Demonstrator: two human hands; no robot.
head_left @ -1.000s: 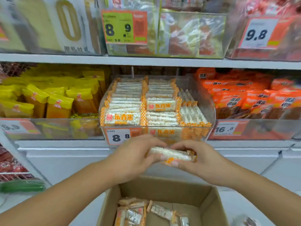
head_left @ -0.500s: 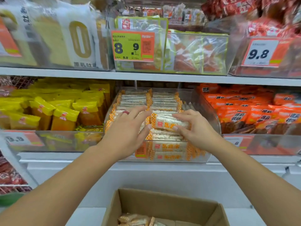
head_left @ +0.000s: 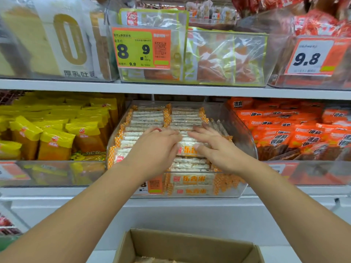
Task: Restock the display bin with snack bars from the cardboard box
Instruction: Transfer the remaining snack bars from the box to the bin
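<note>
My left hand (head_left: pixel 154 149) and right hand (head_left: pixel 218 149) lie flat with straight fingers on the snack bars (head_left: pixel 190 147) in the clear display bin (head_left: pixel 245 141). I see the cardboard box (head_left: pixel 188 247) down below me. A red ring (head_left: pixel 158 130) sits on my left hand.

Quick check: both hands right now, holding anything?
Left hand: open, fingers flat on the snack bars in the display bin.
Right hand: open, pressing the same bars.
</note>
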